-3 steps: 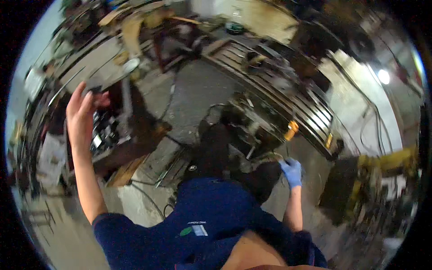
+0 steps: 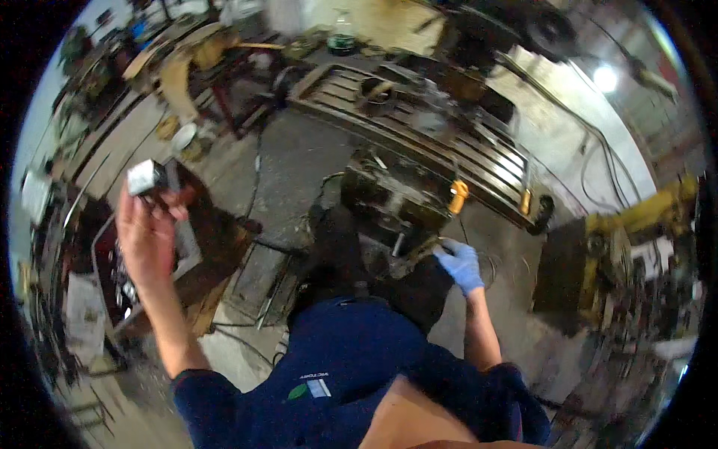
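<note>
My bare left hand [image 2: 149, 228] is raised at the left, its fingers closed round a small metal block [image 2: 146, 178] with a bright, shiny face and a dark side. Below and beside that hand is a dark bin [image 2: 196, 262] with shiny metal pieces in it. My right hand [image 2: 460, 266], in a blue glove, is low by my right knee, at the near corner of a dark, oily machine vise or fixture [image 2: 396, 191]. Its fingers are drawn together on something thin that I cannot make out.
Beyond the fixture runs a slotted machine table [image 2: 336, 86], with orange-yellow handles [image 2: 458, 196] at its near edge. A clear bottle [image 2: 341, 37] stands behind. At the right is a yellow-green machine body [image 2: 565, 269]; cables hang on the pale panel. A white bowl [image 2: 185, 138] is at the left.
My view has swung a little, shifting the machine leftward. My left hand has turned, and the block's bright face now shows. The right hand stays near the fixture's corner.
</note>
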Demonstrator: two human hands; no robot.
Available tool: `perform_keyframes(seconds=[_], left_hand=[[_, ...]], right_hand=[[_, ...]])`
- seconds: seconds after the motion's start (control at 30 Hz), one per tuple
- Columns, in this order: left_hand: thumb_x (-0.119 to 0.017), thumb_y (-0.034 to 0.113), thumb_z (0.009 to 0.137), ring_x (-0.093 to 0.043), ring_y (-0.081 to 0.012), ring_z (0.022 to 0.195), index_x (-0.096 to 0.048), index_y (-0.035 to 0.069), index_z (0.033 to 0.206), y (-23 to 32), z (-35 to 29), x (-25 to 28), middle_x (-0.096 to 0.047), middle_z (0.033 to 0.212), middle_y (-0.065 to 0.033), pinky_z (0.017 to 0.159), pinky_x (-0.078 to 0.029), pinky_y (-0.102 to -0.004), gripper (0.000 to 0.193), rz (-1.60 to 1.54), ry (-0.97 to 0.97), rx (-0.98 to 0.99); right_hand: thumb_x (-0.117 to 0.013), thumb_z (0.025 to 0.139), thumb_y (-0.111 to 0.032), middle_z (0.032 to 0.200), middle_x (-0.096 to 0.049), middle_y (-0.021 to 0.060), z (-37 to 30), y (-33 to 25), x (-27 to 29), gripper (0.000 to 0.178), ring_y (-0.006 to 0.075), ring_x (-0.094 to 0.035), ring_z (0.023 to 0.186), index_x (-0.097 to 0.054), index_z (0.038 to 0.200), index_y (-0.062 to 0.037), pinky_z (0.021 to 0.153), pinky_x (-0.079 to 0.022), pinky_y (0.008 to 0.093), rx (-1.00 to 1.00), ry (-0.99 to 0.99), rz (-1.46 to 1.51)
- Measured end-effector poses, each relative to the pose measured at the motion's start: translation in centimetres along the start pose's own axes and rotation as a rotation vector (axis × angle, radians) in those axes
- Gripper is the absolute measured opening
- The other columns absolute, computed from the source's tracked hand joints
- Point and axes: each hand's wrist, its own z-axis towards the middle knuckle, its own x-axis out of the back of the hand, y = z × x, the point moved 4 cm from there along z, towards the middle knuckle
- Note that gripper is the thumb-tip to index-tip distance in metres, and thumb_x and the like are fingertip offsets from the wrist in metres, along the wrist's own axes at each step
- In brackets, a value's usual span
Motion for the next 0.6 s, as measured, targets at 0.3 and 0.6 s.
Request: perform_keyframes(seconds=[0.3,0.6], left_hand=[[-0.05,0.002,0.085,-0.061,-0.0198,0.062,-0.043,-0.003,0.119,-21.5,-2.0,-17.2,-0.061,0.072,-0.0143,0.073,-0.052,-0.0377,0.035,0.034,-0.761,0.545],[-0.056,0.005,0.083,-0.059,-0.0124,0.064,-0.051,0.001,0.113,-24.9,-3.3,-22.0,-0.063,0.074,-0.0063,0.062,-0.05,-0.0274,0.031,0.469,-1.407,0.502]], right_hand=[[-0.058,0.083,-0.034,0.094,-0.061,0.0164,0.5,-7.8,-2.8,0.038,0.0303,-0.062,0.084,-0.058,0.099,0.0002,0.07,-0.051,0.0388,-0.147,-0.254,1.581],[-0.046,0.085,-0.048,0.088,-0.06,0.0174,2.4,-8.1,-4.4,0.048,0.0333,-0.06,0.079,-0.056,0.084,-0.0011,0.066,-0.051,0.0407,-0.213,-0.452,1.881]])
